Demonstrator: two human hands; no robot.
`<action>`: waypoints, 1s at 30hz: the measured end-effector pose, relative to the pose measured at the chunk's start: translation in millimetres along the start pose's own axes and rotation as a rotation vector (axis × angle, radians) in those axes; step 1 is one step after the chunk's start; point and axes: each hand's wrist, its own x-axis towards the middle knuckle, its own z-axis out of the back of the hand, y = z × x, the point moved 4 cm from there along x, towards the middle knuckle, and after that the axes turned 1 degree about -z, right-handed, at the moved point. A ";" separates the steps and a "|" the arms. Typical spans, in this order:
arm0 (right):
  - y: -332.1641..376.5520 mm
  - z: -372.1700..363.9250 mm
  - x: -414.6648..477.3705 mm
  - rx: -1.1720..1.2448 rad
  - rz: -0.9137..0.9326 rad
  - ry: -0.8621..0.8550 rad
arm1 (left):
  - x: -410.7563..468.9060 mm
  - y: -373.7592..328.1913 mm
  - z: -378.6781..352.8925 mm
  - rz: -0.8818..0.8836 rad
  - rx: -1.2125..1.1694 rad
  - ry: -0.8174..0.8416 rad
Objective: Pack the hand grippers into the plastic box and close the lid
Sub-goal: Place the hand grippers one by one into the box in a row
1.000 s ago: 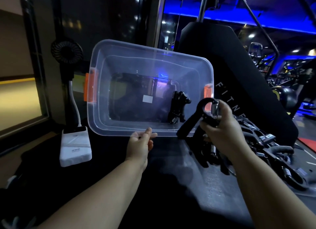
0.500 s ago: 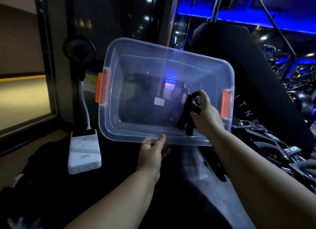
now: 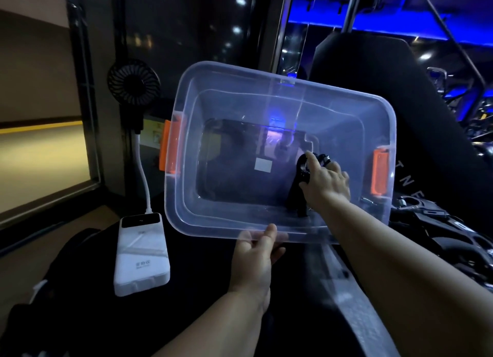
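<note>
Head view. Clear plastic box (image 3: 280, 95), open top turned toward the camera, orange latches (image 3: 170, 148) on its left and right ends. Near rim pinched by the left hand (image 3: 253, 260), thumb on top, fingers underneath. Inside, toward the right end, the right hand (image 3: 326, 182) has its fingers curled round the top of a black hand gripper (image 3: 296, 194), handles pointing at the near wall. Spare hand grippers (image 3: 440, 231) heaped outside, right of the box. White power bank (image 3: 141, 252) near left; small black fan (image 3: 133, 85) beyond it.

Clear box (image 3: 280, 95), orange latches (image 3: 170, 148), black hand gripper (image 3: 297, 188).
</note>
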 end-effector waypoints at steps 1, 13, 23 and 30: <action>-0.4 -1.7 1.8 -0.028 0.002 -0.011 | -0.2 -0.2 -0.1 0.002 -0.005 0.003; -6.7 2.0 24.1 -0.299 0.097 -0.035 | -1.9 -0.6 0.1 0.000 0.028 0.029; -9.1 -3.2 28.2 -0.269 0.093 -0.076 | -2.6 -1.7 -0.3 -0.013 0.044 0.033; -10.4 -10.3 24.2 -0.242 0.108 -0.002 | -3.6 -2.2 -1.7 -0.009 0.044 0.043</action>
